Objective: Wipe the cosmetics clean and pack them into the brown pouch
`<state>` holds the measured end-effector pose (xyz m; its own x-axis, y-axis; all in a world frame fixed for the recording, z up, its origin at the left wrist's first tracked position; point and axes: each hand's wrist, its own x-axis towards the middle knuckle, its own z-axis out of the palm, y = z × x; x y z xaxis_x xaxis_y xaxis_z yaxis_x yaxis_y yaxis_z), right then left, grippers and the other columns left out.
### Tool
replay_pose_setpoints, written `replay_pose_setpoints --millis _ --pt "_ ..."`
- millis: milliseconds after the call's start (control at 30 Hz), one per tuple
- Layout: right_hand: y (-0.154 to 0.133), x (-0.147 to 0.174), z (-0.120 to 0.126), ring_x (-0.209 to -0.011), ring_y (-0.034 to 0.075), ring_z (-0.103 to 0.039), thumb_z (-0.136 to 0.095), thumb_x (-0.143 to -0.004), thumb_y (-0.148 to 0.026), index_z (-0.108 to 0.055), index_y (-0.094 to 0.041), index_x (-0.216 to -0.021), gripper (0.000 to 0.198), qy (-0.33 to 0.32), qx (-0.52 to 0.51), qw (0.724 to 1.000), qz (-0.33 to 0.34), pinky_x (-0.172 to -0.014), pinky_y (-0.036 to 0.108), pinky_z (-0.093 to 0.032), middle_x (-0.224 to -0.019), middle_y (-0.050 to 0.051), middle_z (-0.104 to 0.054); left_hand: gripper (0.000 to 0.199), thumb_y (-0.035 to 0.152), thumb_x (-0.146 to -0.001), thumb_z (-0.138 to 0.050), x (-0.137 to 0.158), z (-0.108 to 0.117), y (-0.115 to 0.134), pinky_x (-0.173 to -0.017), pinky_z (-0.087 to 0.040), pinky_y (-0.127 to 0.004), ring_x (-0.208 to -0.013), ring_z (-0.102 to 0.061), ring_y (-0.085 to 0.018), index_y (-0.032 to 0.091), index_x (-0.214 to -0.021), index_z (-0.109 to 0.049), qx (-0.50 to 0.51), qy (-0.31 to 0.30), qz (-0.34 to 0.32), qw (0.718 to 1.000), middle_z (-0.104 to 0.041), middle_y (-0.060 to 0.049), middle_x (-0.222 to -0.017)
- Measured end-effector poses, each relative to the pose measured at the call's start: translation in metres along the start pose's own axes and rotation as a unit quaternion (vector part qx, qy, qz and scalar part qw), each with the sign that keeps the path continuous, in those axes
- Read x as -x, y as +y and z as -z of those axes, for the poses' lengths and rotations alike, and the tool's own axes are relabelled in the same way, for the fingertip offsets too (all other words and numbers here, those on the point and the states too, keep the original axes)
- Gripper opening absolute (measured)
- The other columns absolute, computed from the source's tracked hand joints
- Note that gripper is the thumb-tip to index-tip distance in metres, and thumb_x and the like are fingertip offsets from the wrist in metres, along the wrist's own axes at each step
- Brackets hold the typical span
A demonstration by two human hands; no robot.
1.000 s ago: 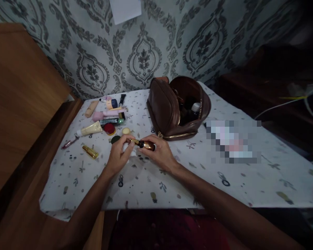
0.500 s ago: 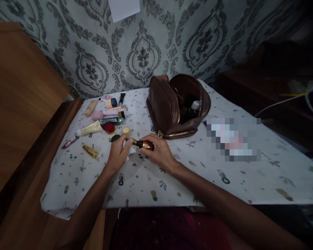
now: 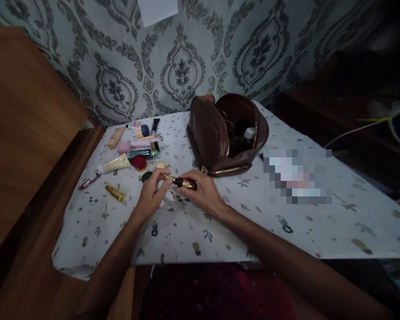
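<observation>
Over the front middle of the table, my right hand [image 3: 205,192] is closed around a small brown bottle [image 3: 188,184] with a dark neck, lying sideways. My left hand [image 3: 150,192] pinches the gold top [image 3: 170,178] at the bottle's left end. Whether the top is joined to the neck or slightly apart, I cannot tell. A crumpled white tissue [image 3: 168,195] hangs below the left fingers, partly hidden by them. Just behind that hand lie a dark round item [image 3: 146,176], partly covered, and a cream-coloured round jar or lid [image 3: 160,165].
A brown zip bag [image 3: 206,138] stands unzipped, with a white-capped bottle [image 3: 249,134] inside. At left lie a cream tube [image 3: 115,164], a red round container [image 3: 139,163], a gold tube [image 3: 115,193] and several other cosmetics. A blurred-out item [image 3: 295,175] lies right.
Both hands stay in nearly the same place on the bottle. The left fingers have shifted slightly on the gold top, and more of the white tissue shows beneath them.
</observation>
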<state>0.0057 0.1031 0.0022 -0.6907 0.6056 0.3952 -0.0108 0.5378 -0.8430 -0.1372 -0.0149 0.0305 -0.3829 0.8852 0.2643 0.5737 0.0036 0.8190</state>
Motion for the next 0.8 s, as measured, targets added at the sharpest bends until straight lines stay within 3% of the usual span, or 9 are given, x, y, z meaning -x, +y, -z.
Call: replay_pose_setpoints --millis 167,367,533,800 --pt "-0.0002 -0.0003 0.0002 -0.077 0.017 -0.059 -0.077 -0.075 -0.023 -0.069 -0.019 -0.087 0.015 -0.002 -0.002 1.000 0.002 -0.068 0.028 -0.042 -0.080 0.001 -0.064 0.023 0.040 -0.095 -0.050 -0.0013 0.0014 0.0009 -0.072 -0.042 -0.026 -0.078 -0.056 -0.016 0.019 -0.090 -0.057 -0.010 0.010 -0.001 1.000 -0.060 -0.001 -0.079" --pt "-0.0001 0.0002 0.0005 -0.076 0.017 -0.058 -0.076 -0.076 -0.024 -0.069 -0.020 -0.088 0.015 -0.007 -0.015 1.000 -0.005 -0.068 0.028 -0.043 -0.081 0.002 -0.064 0.025 0.039 -0.090 -0.059 -0.0043 0.0068 0.0017 -0.085 -0.045 -0.028 -0.092 -0.060 -0.019 0.018 -0.104 -0.061 0.052 -0.024 -0.025 0.998 -0.066 -0.004 -0.096" --pt "0.0001 -0.0001 0.0005 -0.076 0.017 -0.059 -0.074 -0.077 -0.025 -0.069 -0.019 -0.090 0.015 -0.004 -0.018 1.000 -0.009 -0.068 0.029 -0.043 -0.082 0.002 -0.064 0.034 0.040 -0.088 -0.062 -0.0037 0.0045 0.0014 -0.083 -0.045 -0.029 -0.091 -0.061 -0.019 0.019 -0.115 -0.059 0.058 -0.024 -0.003 0.998 -0.066 -0.004 -0.095" --pt "-0.0024 -0.0006 0.0021 -0.076 0.017 -0.060 -0.075 -0.075 -0.021 -0.069 -0.020 -0.088 0.014 -0.018 -0.007 1.000 -0.007 -0.070 0.029 -0.045 -0.081 0.001 -0.064 0.025 0.041 -0.093 -0.054 -0.0043 0.0057 -0.0019 -0.080 -0.046 -0.028 -0.084 -0.060 -0.017 0.018 -0.096 -0.063 0.029 -0.010 -0.011 0.999 -0.066 -0.002 -0.087"
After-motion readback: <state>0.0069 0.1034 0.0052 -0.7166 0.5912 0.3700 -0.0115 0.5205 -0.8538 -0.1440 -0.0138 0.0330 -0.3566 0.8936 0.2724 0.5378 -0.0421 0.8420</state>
